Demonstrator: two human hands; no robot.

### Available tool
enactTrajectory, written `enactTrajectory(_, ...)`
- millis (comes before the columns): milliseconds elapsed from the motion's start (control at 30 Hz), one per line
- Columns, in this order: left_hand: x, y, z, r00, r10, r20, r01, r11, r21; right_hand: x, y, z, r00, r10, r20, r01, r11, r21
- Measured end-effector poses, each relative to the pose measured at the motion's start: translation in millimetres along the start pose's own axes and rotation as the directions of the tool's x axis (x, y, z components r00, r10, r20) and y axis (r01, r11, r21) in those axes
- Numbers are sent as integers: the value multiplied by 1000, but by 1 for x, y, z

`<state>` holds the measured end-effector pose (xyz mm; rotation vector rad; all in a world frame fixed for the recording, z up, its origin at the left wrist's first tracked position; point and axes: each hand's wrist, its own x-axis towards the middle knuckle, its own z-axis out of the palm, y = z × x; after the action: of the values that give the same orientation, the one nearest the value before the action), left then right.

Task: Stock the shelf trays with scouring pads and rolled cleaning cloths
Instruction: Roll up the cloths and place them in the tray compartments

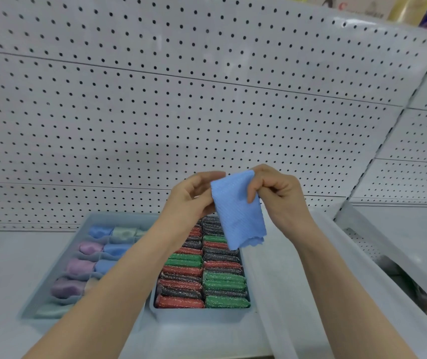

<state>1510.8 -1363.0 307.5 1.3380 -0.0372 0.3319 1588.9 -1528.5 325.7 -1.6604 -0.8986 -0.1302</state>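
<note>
Both hands hold a blue cloth up over the trays. The left hand pinches its upper left edge and the right hand its upper right corner, each grip closed on the fabric, which hangs partly unfolded (the lower edge is wavy). Below it, on the shelf, the pad tray is packed with two rows of red, green and grey pads. Just to its left, the cloth tray holds rolled cloths in compartments.
</note>
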Motion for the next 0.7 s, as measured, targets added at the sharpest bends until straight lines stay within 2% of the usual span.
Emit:
enactTrajectory(100, -1, -1, 0, 1000, 15, -26, -14, 998, 58, -2, 3, 0, 998, -32, 49, 35, 998, -58)
enactTrajectory(200, 1, 3, -1, 994, 83, -77, -74, 990, 119, -7, 3, 0, 995, -56, 86, 58, 998, -21)
enactTrajectory(267, 3, 6, -1, 989, 110, -98, -94, 985, 147, -6, -1, -1, 999, 7, 42, -11, 995, 102)
enactTrajectory(333, 4, 9, 0, 985, 138, -100, -120, 978, 170, -3, -8, -1, 982, 184, 36, -187, 951, 247)
enactTrajectory(400, 4, 11, 1, 981, 169, -95, -147, 968, 203, 0, -9, 0, 950, 293, 103, -309, 926, 215)
enactTrajectory(467, 4, 12, 2, 978, 186, -91, -161, 959, 235, -1, -6, 2, 947, 294, 125, -308, 946, 105)
enactTrajectory(533, 3, 10, 4, 975, 196, -107, -162, 951, 265, -2, -6, 6, 956, 280, 88, -289, 950, 119)
enactTrajectory(633, -1, 3, 1, 995, 71, -70, -60, 986, 153, 1, -4, 6, 958, 286, 14, -283, 940, 189)
enactTrajectory(700, -5, -4, -2, 998, -61, 8, 58, 982, 182, 3, -3, 6, 953, 302, -40, -285, 931, 228)
